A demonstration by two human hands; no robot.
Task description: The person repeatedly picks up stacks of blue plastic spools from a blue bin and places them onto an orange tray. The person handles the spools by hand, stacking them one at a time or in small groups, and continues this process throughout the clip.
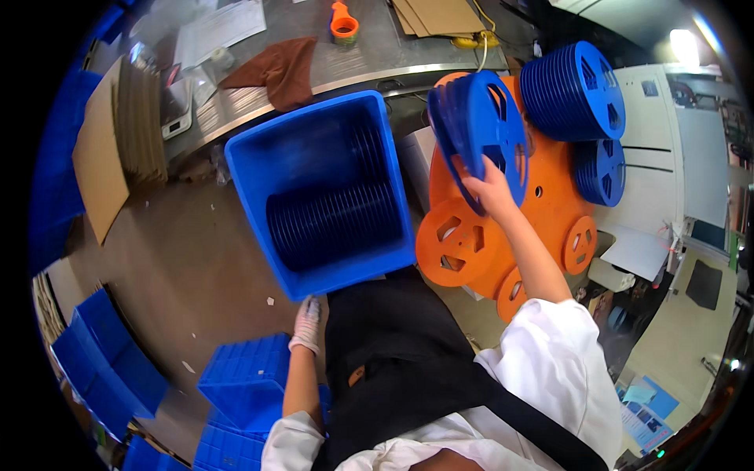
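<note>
My right hand (491,187) grips a small group of blue plastic reels (496,118), upright with cut-out windows in their faces. They are partly blurred and stand over a large orange disc-shaped stand. My left hand (307,325), in a pale glove, is at the near rim of a blue bin (320,289) and seems to hold it; its fingertips are partly hidden. Inside the bin, a row of dark blue reels (334,224) stands on edge, with more reels (367,149) along the right wall.
Two stacks of blue reels, a larger stack (577,90) and a smaller stack (601,173), lie on the orange stand (550,173). A metal table (377,55) bears a brown cloth (283,71) and an orange tape dispenser (343,23). Blue crates (247,373) stand at lower left.
</note>
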